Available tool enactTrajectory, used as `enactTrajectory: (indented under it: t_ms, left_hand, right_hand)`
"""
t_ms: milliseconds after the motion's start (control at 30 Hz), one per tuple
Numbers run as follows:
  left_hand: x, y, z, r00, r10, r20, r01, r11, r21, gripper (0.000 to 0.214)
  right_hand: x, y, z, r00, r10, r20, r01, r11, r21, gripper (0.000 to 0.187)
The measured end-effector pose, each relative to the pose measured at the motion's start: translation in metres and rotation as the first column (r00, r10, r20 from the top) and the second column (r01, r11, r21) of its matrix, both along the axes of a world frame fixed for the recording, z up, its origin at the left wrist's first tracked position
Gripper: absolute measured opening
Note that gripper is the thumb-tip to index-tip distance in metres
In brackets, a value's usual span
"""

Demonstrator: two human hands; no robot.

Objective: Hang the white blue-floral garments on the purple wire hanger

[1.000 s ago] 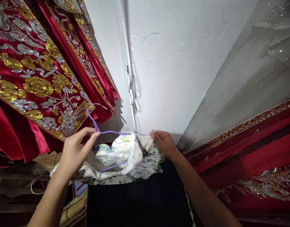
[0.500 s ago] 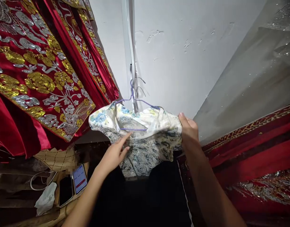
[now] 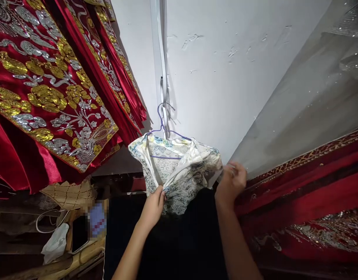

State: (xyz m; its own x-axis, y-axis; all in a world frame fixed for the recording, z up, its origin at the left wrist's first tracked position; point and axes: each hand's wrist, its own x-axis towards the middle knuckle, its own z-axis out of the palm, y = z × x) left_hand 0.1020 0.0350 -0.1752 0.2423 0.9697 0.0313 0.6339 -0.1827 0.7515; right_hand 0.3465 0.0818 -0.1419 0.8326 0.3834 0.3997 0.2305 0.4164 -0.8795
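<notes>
A white shirt with a blue and yellow floral print [image 3: 183,182] hangs on a thin purple hanger [image 3: 175,133], whose hook is up by a pale metal upright [image 3: 164,81]. The hanger's lower bar shows through the open V neckline. My left hand [image 3: 153,203] is closed, pinching the front edge of the shirt at the bottom of the neckline. Beside the sleeve on the right is my right hand [image 3: 232,181], smeared by motion; whether its fingers touch the cloth cannot be made out.
Red garments with gold and silver embroidery [image 3: 47,97] hang at the left. At the right are a sheer sparkling cloth [image 3: 310,93] and red beaded fabric [image 3: 313,202]. Lower left, a dark phone [image 3: 80,233] lies near a blurred-out screen, a white cable and crumpled plastic [image 3: 55,243].
My left hand went from pointing at the neckline to pinching its front edge lower down. My right hand dropped and came off the shoulder it held. The shirt hangs narrower, its neckline drawn down.
</notes>
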Motion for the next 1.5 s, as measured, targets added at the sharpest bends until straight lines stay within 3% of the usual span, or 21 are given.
enactTrajectory:
  t_ms: [67,100,133,200,267,300,467,533,567,700,767,933,1000,1067,1133,1200,1267,1333,1400,1467,1500]
  left_hand:
    - [0.004,-0.006,-0.001,0.996,-0.022,0.084,0.022,1.0,0.005,0.038]
    - [0.006,-0.008,0.001,0.994,-0.039,0.106,0.039,0.999,0.001,0.039]
    - [0.008,-0.01,0.003,0.991,-0.055,0.121,0.056,0.998,-0.007,0.04]
    - [0.013,-0.013,0.008,0.985,-0.079,0.154,0.083,0.996,-0.02,0.039]
    - [0.017,-0.014,0.011,0.975,-0.09,0.203,0.094,0.995,-0.013,0.038]
    - [0.019,-0.015,0.013,0.969,-0.091,0.231,0.095,0.995,-0.004,0.037]
    - [0.023,-0.02,0.017,0.925,-0.06,0.374,0.065,0.998,-0.001,0.032]
    - [0.025,-0.023,0.019,0.894,-0.034,0.447,0.058,0.998,-0.039,0.035]
    - [0.028,-0.024,0.019,0.872,-0.013,0.489,0.049,0.997,-0.062,0.038]
    - [0.04,-0.022,0.027,0.74,0.081,0.668,0.021,0.989,-0.144,0.049]
    - [0.044,-0.014,0.037,0.662,0.086,0.745,0.039,0.988,-0.148,0.05]
    - [0.036,0.022,0.093,0.509,0.015,0.86,0.015,1.0,-0.026,0.044]
    - [0.031,0.034,0.121,0.465,-0.036,0.885,-0.004,0.999,0.043,0.042]
    - [0.03,0.041,0.145,0.445,-0.09,0.891,-0.023,0.993,0.112,0.04]
    - [0.03,0.042,0.159,0.458,-0.131,0.879,-0.029,0.986,0.162,0.04]
    - [0.03,0.04,0.163,0.497,-0.141,0.856,-0.033,0.983,0.181,0.042]
    - [0.03,0.037,0.157,0.557,-0.135,0.819,-0.025,0.984,0.179,0.049]
    - [0.029,0.035,0.148,0.615,-0.119,0.78,-0.024,0.985,0.169,0.059]
    - [0.029,0.033,0.139,0.652,-0.103,0.752,-0.025,0.987,0.156,0.065]
    - [0.03,0.032,0.134,0.662,-0.085,0.745,-0.046,0.987,0.154,0.065]
    - [0.031,0.031,0.133,0.663,-0.082,0.744,-0.056,0.986,0.158,0.065]
  right_hand:
    - [-0.016,-0.02,-0.029,0.999,-0.051,-0.013,0.052,0.998,0.033,0.018]
    - [-0.026,-0.029,-0.042,0.999,0.043,-0.021,-0.043,0.999,-0.009,0.013]
    - [-0.036,-0.037,-0.054,0.974,0.225,-0.012,-0.225,0.968,-0.107,0.009]
    - [-0.056,-0.045,-0.071,0.807,0.591,-0.001,-0.565,0.771,-0.295,0.008]
    - [-0.07,-0.043,-0.079,0.615,0.788,-0.03,-0.733,0.557,-0.391,0.009]
    - [-0.074,-0.04,-0.08,0.549,0.835,-0.037,-0.772,0.49,-0.406,0.012]
    - [-0.073,-0.03,-0.072,0.327,0.945,0.01,-0.841,0.296,-0.454,0.015]
    - [-0.072,-0.034,-0.069,0.279,0.96,0.035,-0.845,0.263,-0.465,0.015]
    - [-0.072,-0.037,-0.069,0.29,0.956,0.055,-0.839,0.281,-0.466,0.012]
    - [-0.083,-0.045,-0.072,0.471,0.875,0.114,-0.774,0.472,-0.422,0.014]
    - [-0.09,-0.043,-0.076,0.529,0.843,0.102,-0.761,0.524,-0.382,0.015]
    - [-0.097,-0.027,-0.093,0.594,0.792,0.138,-0.689,0.59,-0.421,0.02]
    - [-0.097,-0.021,-0.099,0.6,0.781,0.172,-0.644,0.599,-0.475,0.026]
    - [-0.095,-0.015,-0.103,0.574,0.8,0.174,-0.631,0.568,-0.528,0.028]
    - [-0.092,-0.011,-0.105,0.527,0.836,0.151,-0.645,0.51,-0.569,0.031]
    - [-0.088,-0.008,-0.103,0.487,0.862,0.139,-0.654,0.465,-0.597,0.033]
    - [-0.081,-0.008,-0.091,0.474,0.868,0.147,-0.663,0.462,-0.589,0.029]
    - [-0.073,-0.009,-0.065,0.495,0.851,0.175,-0.687,0.506,-0.521,0.022]
    - [-0.065,-0.009,-0.026,0.541,0.809,0.231,-0.712,0.586,-0.387,0.027]
    - [-0.06,-0.007,0.018,0.544,0.772,0.33,-0.71,0.633,-0.309,0.04]
    - [-0.059,-0.005,0.038,0.52,0.769,0.371,-0.713,0.63,-0.308,0.044]
